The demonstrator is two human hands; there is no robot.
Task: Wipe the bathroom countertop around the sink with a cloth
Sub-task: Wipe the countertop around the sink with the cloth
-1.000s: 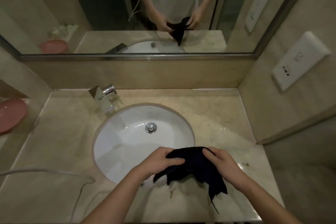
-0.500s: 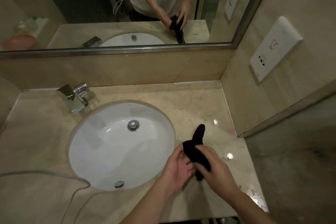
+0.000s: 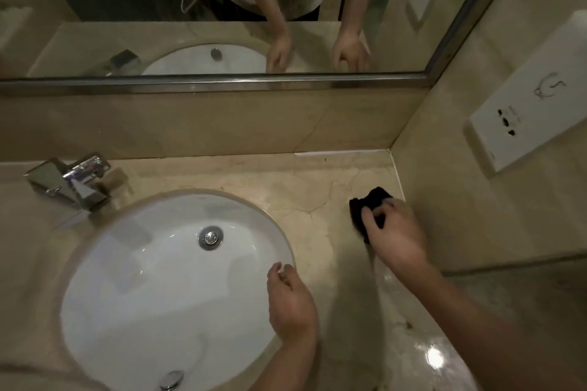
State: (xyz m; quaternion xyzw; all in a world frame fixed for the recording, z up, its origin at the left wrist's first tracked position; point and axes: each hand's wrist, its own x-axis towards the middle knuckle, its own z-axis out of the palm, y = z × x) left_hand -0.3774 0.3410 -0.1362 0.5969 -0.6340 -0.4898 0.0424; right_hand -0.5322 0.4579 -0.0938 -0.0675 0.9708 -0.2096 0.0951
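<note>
A beige marble countertop (image 3: 286,187) surrounds one white oval sink (image 3: 165,289), with one chrome tap (image 3: 68,182) at upper left. At right of frame, the right hand (image 3: 395,233) grips one bunched black cloth (image 3: 365,206) against the counter near the side wall, likely starting the wipe there. The left hand (image 3: 290,305) hovers loosely curled and empty over the sink's rim.

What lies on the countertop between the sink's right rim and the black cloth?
Nothing stands there. In the head view, the stretch from the sink to the cloth, held by the right hand, is bare veined countertop.
</note>
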